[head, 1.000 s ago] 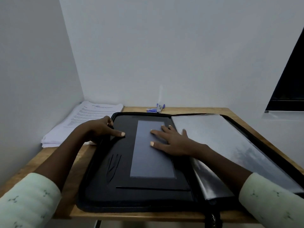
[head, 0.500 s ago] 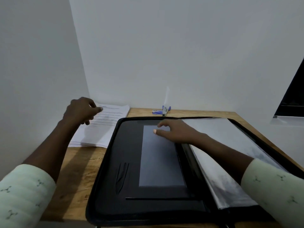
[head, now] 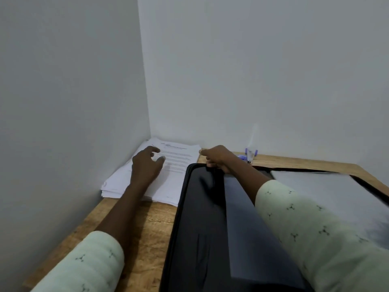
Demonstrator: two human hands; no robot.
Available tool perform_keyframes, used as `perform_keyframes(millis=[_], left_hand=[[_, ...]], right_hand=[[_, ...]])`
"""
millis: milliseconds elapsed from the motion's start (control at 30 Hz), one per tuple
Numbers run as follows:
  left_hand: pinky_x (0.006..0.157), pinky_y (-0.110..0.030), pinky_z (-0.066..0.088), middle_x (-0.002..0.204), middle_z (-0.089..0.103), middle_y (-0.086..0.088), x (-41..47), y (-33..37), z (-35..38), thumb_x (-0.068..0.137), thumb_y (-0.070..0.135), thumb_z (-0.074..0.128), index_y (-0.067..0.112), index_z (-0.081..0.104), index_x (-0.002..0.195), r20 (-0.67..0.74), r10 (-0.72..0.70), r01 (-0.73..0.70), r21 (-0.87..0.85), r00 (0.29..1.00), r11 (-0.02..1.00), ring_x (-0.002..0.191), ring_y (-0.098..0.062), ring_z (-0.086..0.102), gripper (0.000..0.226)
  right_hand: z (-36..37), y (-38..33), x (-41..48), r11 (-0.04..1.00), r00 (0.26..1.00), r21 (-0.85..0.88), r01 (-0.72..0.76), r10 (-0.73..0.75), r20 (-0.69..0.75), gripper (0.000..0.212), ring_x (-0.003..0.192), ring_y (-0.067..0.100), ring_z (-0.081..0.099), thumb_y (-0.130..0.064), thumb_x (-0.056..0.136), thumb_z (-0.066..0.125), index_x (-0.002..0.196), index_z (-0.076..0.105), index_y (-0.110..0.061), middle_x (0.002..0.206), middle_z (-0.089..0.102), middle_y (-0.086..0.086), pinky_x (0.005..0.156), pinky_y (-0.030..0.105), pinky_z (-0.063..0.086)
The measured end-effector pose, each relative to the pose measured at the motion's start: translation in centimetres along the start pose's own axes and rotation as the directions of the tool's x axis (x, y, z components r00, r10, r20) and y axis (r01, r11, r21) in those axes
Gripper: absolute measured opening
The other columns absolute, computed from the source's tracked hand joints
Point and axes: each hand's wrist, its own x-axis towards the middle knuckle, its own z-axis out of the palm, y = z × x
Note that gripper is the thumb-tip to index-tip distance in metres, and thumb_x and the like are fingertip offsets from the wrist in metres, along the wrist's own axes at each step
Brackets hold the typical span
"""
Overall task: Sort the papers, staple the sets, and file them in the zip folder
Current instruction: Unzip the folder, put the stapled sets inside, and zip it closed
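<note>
Papers (head: 179,163), a printed white stack, now under the left hand (head: 145,167), fingers apart; right hand (head: 216,158) shifted to the far rim of the zip folder (head: 200,228), grip unclear.

Wooden table (head: 147,228) bears papers (head: 176,165), zip folder (head: 200,228), stapler (head: 249,154)

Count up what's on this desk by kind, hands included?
Paper stack: 1
Zip folder: 1
Small blue tool, likely the stapler: 1
Hands: 2, left hand, right hand
Total: 5
</note>
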Motion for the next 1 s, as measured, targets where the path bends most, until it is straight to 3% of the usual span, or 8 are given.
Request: perform_keyframes(millis=[200,367,500,633,700,767,833,1000], left_hand=[[0.077,-0.038,0.062,0.102,0.065,-0.006,1.6,-0.2,0.9,0.095,0.007,0.059,0.009,0.066,0.104,-0.022,-0.463,0.310,-0.715,0.886,0.626,0.097,-0.026,0.068,0.012],[0.063,-0.036,0.063,0.094,0.061,-0.002,1.8,-0.8,1.1,0.095,0.002,0.054,0.006,0.065,0.105,-0.064,-0.547,0.324,-0.746,0.835,0.582,0.089,-0.024,0.068,0.016],[0.060,-0.035,0.062,0.097,0.062,-0.004,1.9,-0.7,1.3,0.095,0.003,0.054,0.010,0.066,0.104,-0.083,-0.530,0.310,-0.730,0.844,0.608,0.084,-0.021,0.068,0.017],[0.058,-0.035,0.062,0.094,0.062,-0.004,2.0,-0.7,1.1,0.095,0.002,0.053,0.011,0.066,0.102,-0.095,-0.533,0.305,-0.729,0.841,0.613,0.082,-0.021,0.067,0.018],[0.057,-0.034,0.062,0.092,0.061,-0.003,1.9,-0.8,1.2,0.095,0.001,0.052,0.010,0.066,0.102,-0.095,-0.536,0.312,-0.722,0.839,0.617,0.082,-0.021,0.067,0.019],[0.057,-0.034,0.061,0.091,0.060,-0.003,1.9,-0.7,1.2,0.094,0.000,0.051,0.010,0.066,0.101,-0.095,-0.532,0.308,-0.724,0.841,0.617,0.081,-0.021,0.066,0.020],[0.058,-0.036,0.062,0.091,0.060,-0.003,2.0,-0.5,1.0,0.094,-0.001,0.050,0.010,0.066,0.101,-0.097,-0.526,0.300,-0.728,0.845,0.616,0.079,-0.021,0.066,0.021],[0.056,-0.034,0.062,0.100,0.062,-0.005,2.0,0.0,1.1,0.094,0.001,0.050,0.012,0.065,0.104,-0.121,-0.491,0.264,-0.719,0.863,0.642,0.083,-0.022,0.068,0.021]], right_hand=[[2.0,-1.2,3.7,0.998,1.000,-0.057,-0.017,0.016,-0.025,0.034,0.068,0.019,0.047,-0.037,0.081,0.075,0.095,0.058,-0.010,0.077,0.048,0.003,0.064,0.030,0.040],[3.7,-2.1,6.0,0.982,0.995,0.170,-0.088,0.078,0.064,0.013,0.070,0.023,0.063,-0.010,0.088,0.069,0.090,0.058,-0.003,0.092,0.060,0.012,0.059,0.026,0.056],[4.0,-2.3,6.9,0.956,0.987,0.252,-0.150,0.130,0.095,0.012,0.064,0.016,0.058,-0.003,0.091,0.061,0.083,0.054,-0.008,0.082,0.059,0.008,0.042,0.020,0.052],[4.8,-2.5,7.8,0.958,0.977,0.210,-0.196,0.172,0.125,0.016,0.057,0.013,0.042,-0.006,0.090,0.062,0.078,0.051,-0.011,0.071,0.050,0.003,0.049,0.020,0.035],[5.3,-2.9,7.9,0.964,0.974,0.181,-0.195,0.168,0.152,0.008,0.064,0.016,0.056,-0.007,0.088,0.065,0.087,0.057,-0.008,0.079,0.059,0.004,0.049,0.019,0.045],[6.0,-3.3,8.3,0.975,0.976,0.150,-0.166,0.142,0.163,0.024,0.089,0.027,0.067,-0.006,0.084,0.067,0.107,0.061,-0.002,0.104,0.067,0.011,0.074,0.034,0.059],[6.4,-3.8,8.2,0.985,0.976,0.097,-0.143,0.125,0.178,0.036,0.107,0.033,0.063,-0.003,0.082,0.067,0.117,0.058,0.000,0.122,0.062,0.015,0.094,0.050,0.052],[6.5,-3.5,9.0,0.997,0.987,0.016,-0.071,0.068,0.145,0.053,0.118,0.039,0.056,0.004,0.081,0.064,0.132,0.048,0.001,0.138,0.053,0.017,0.103,0.054,0.045]])
